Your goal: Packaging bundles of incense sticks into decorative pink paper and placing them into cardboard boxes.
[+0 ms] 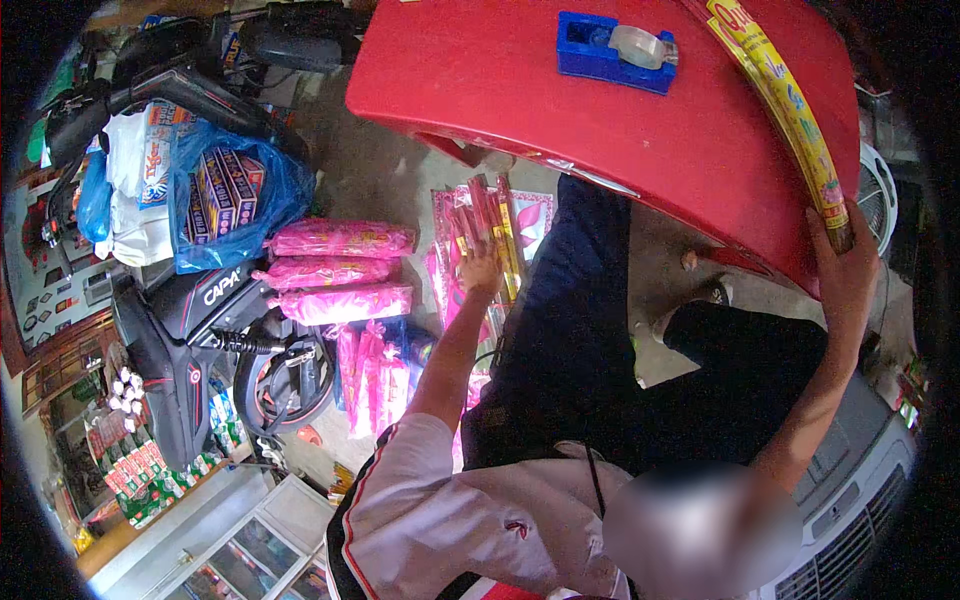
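Observation:
My right hand grips the lower end of a long yellow printed pack, which looks like incense sticks. The pack reaches up along the right part of a red plastic table. Down to the left, my left hand is on a group of slim red and yellow packs. Its fingers lie over them, and whether they grip one is hard to see. Beneath these packs is a pink and white printed bag. On the tabletop sits a blue tape dispenser with a roll of clear tape.
Pink wrapped bundles lie left of my left hand, with more pink packs below. A blue plastic bag of boxes rests against a black motorbike. At right are a white fan and a grey appliance.

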The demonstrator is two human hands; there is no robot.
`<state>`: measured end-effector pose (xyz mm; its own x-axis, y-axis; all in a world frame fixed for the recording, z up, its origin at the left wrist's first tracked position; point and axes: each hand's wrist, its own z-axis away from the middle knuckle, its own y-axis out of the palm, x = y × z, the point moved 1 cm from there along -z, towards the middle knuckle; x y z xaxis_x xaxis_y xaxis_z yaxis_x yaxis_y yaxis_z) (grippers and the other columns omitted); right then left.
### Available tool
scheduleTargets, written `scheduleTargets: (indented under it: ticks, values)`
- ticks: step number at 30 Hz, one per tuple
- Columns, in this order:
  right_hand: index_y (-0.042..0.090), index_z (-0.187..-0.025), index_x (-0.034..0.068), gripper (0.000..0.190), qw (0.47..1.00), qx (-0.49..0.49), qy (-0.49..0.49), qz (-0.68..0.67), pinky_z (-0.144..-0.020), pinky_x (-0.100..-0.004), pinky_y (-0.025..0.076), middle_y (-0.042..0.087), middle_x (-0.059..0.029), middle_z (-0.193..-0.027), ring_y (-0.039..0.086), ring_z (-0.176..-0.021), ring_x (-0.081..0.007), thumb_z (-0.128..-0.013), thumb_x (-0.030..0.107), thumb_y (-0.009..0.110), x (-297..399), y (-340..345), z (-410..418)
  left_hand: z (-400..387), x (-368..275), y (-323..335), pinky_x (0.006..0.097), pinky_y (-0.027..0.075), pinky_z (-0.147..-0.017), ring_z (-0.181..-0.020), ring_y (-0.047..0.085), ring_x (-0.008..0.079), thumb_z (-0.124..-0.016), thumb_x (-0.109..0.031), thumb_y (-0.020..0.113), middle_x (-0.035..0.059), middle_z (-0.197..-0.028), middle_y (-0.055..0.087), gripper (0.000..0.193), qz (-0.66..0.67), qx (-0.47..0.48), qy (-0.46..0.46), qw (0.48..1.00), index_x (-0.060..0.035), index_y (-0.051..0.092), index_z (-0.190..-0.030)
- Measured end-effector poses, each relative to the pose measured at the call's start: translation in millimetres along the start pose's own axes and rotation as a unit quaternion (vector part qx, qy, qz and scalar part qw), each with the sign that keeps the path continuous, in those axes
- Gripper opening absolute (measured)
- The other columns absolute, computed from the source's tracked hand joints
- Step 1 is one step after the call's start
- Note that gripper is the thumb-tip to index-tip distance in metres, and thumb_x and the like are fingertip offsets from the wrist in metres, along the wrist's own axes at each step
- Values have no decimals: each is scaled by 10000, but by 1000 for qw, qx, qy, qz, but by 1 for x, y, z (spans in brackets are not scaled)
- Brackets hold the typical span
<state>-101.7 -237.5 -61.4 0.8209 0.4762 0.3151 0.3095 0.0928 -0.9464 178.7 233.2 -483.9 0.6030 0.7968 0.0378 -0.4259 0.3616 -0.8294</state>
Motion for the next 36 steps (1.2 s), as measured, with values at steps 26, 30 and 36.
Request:
scheduleTargets:
  ticks: [26, 30, 36]
  values:
    - [669, -1261, 28, 453, 992, -23, -67, -101, -861, -386, 554, 733, -176, -1115, 715, -996, -284, -888, 239, 815, 5, -3, 2, 95, 68, 22, 516, 487, -1000, -1164, 576, 429, -779, -92, 683, 215, -1237, 600, 458, 283, -222, -5, 933, -55, 591, -1226]
    - [652, -1289, 20, 484, 994, 18, -61, -85, -907, -371, 541, 723, -166, -1143, 695, -1034, -253, -889, 236, 819, 12, -10, 6, 137, 100, 45, 507, 463, -1051, -1189, 570, 438, -790, -106, 607, 236, -1234, 616, 478, 218, -87, -140, 962, -11, 614, -1258]
    - [645, -1288, -1, 470, 976, 33, -35, -211, -949, -373, 525, 709, -151, -1170, 674, -1064, -248, -936, 282, 776, 7, -10, 14, 143, 101, 56, 517, 488, -1031, -1187, 593, 479, -888, -199, 612, 303, -1233, 630, 416, 313, -136, -193, 920, 24, 598, -1239]
